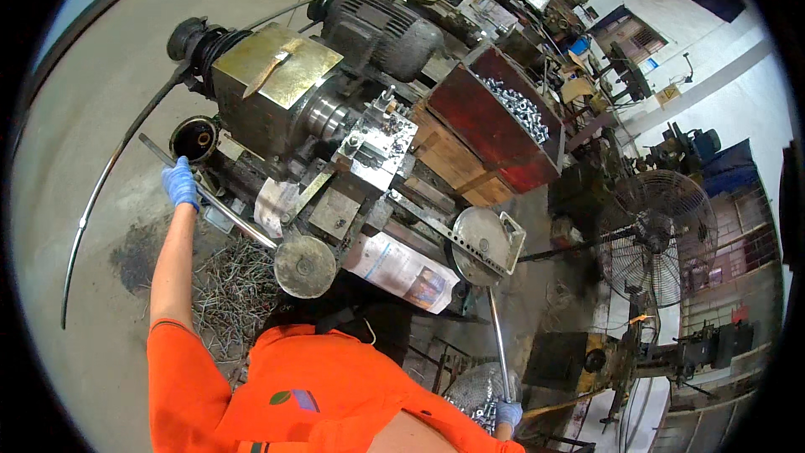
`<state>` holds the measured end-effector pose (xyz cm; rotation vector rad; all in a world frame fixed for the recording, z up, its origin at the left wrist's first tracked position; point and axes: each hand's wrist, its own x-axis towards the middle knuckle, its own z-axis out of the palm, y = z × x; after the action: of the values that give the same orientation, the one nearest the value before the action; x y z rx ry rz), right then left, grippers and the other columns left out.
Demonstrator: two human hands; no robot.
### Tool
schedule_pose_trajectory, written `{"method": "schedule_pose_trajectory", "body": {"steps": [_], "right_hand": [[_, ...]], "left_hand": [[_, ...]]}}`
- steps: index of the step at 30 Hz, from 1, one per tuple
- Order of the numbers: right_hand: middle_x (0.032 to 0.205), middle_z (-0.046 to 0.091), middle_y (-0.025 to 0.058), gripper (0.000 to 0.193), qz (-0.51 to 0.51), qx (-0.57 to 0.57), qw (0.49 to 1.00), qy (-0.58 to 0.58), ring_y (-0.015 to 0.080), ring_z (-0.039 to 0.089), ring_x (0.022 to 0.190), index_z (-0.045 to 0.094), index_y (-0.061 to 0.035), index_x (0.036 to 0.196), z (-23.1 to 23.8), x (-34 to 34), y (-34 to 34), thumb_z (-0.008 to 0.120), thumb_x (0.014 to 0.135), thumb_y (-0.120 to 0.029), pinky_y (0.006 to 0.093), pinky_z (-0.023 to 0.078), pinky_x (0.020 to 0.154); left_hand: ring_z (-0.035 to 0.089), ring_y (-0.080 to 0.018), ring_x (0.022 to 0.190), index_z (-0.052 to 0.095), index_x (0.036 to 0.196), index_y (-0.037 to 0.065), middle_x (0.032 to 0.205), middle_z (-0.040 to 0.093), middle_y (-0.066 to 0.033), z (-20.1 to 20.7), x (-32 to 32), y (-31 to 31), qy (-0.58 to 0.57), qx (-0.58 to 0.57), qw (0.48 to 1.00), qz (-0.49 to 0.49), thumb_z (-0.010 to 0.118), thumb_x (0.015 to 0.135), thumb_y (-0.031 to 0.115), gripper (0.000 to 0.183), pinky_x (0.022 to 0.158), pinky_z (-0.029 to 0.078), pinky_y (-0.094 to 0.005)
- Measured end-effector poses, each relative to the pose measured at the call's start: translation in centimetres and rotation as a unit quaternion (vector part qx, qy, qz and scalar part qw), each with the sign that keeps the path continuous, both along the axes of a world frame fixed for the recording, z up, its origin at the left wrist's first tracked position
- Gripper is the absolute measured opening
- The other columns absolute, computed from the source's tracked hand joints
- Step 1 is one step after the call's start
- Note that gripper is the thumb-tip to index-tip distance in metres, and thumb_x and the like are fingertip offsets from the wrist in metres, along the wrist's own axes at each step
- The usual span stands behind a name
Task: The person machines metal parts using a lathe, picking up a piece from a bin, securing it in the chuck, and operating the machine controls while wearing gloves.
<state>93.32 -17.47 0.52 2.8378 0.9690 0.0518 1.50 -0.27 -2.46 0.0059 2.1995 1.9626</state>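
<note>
My left hand [179,184], in a blue glove, is closed around a long metal lever [239,222] that slants down to a round plate [304,267] on the near side of a small lathe [268,109]. My right hand [508,413], also gloved in blue, is closed on the lower end of a straight metal handle [499,331]. That handle runs up to a round metal disc [481,243] on the lathe's right. Between the two stand the shiny tool slide [377,149] and the round chuck [327,117]. Whether a workpiece sits in the chuck, I cannot tell.
A red bin [486,122] full of small metal parts stands on a wooden block behind the slide. An electric motor [381,33] sits at the back. Metal shavings [231,294] cover the floor at left. A large fan [658,235] stands at right.
</note>
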Motion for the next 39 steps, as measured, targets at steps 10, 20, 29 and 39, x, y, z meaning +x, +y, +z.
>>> {"method": "schedule_pose_trajectory", "body": {"steps": [10,20,29,39], "right_hand": [[0.087,0.062,0.0248,0.045,0.004,0.007,1.0,0.009,0.0371,0.061,0.085,0.066,0.0003,0.083,1.7,-2.8,0.0,0.072,0.056,-0.035,0.0425,0.049,0.075],[0.089,0.062,0.0249,0.038,-0.009,0.008,1.0,0.011,0.0369,0.061,0.088,0.065,0.0029,0.086,2.8,-5.1,0.2,0.063,0.064,-0.028,0.0408,0.048,0.076],[0.093,0.063,0.0221,0.048,-0.01,0.012,1.0,0.016,0.0353,0.061,0.09,0.067,-0.0024,0.088,0.8,-2.6,-0.9,0.071,0.06,-0.042,0.0425,0.049,0.079],[0.09,0.062,0.0249,0.048,-0.005,-0.018,1.0,0.015,0.0392,0.06,0.088,0.066,-0.0001,0.087,1.9,-4.3,-0.4,0.067,0.066,-0.043,0.0442,0.048,0.077]], "left_hand": [[0.055,-0.0204,0.045,0.057,0.066,-0.004,0.056,0.058,-0.0122,-2.2,-1.8,0.1,0.048,-0.077,0.996,0.014,0.061,0.077,0.023,0.029,0.046,0.043,-0.0353],[0.056,-0.0217,0.049,0.058,0.074,-0.007,0.058,0.059,-0.0129,-2.8,-2.3,-0.1,0.049,-0.055,0.997,0.034,0.062,0.076,0.024,0.031,0.049,0.043,-0.0364],[0.054,-0.0177,0.043,0.056,0.072,-0.004,0.057,0.058,-0.0103,1.4,1.0,0.0,-0.001,0.024,1.0,0.016,0.059,0.079,0.02,0.025,0.041,0.041,-0.0308],[0.054,-0.0186,0.044,0.057,0.074,-0.007,0.06,0.059,-0.0114,-0.1,-0.4,-0.2,0.03,0.046,0.998,0.009,0.06,0.077,0.016,0.023,0.043,0.043,-0.0335]]}}
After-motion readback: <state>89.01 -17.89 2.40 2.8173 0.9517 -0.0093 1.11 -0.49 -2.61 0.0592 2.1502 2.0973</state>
